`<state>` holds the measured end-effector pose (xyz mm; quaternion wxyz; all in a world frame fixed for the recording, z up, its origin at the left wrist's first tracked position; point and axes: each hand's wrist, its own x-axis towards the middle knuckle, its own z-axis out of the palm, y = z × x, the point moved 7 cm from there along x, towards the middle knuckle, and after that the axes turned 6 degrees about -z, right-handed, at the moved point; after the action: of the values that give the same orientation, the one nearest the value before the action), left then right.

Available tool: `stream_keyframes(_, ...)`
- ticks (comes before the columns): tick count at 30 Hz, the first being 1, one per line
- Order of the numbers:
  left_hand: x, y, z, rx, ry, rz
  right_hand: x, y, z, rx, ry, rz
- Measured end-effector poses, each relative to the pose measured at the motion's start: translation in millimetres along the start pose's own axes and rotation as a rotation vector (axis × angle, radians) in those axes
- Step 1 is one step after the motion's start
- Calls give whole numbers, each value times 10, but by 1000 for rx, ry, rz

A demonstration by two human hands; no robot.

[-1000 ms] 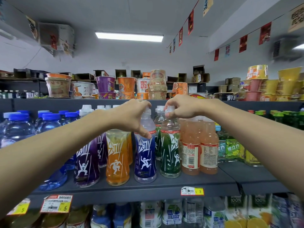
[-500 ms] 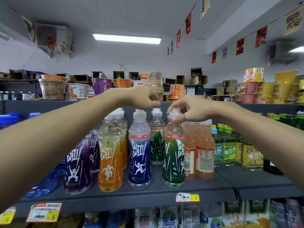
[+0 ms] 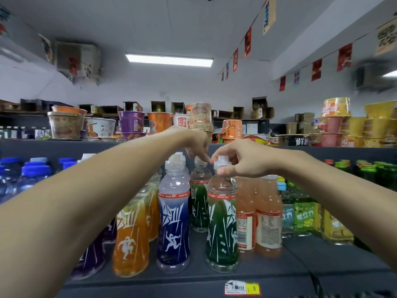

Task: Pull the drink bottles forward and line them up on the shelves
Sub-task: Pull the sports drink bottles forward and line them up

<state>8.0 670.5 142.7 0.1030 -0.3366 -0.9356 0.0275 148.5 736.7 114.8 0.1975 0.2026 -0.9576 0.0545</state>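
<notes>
"What's changed?"
"The left hand (image 3: 194, 145) has dropped. Its fingertips now pinch the cap of the rear green bottle (image 3: 198, 203), at 11 o'clock from the front green bottle (image 3: 222, 229)."
"And the right hand (image 3: 242, 161)?"
"Still pinching the front one's cap, near the shelf (image 3: 182, 282) edge."

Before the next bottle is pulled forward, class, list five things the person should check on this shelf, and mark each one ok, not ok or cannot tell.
1. The right hand pinches the cap of the front green bottle: ok.
2. The left hand holds the rear green bottle: cannot tell; fingertips reach its cap, grip hidden.
3. The front green bottle is upright: ok.
4. The front green bottle is level with the blue bottle near the shelf edge: ok.
5. The rear green bottle is pulled forward: not ok; it stands behind the front row.
</notes>
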Motion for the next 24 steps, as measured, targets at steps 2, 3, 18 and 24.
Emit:
stream_keyframes(2, 12, -6, -34, -66, 28, 3, 10, -19, -1, -12, -4, 6)
stream_keyframes(3, 16, -7, -45, -84, 28, 7, 12, -24, -3, -11, -6, 10)
stream_keyframes(18, -2, 106, -34, -22, 23, 130, -37, -59, -3, 40, -17, 32)
stream_keyframes(24, -45, 164, 26, -127, -9, 153, -44, -62, -10, 33, 0, 33)
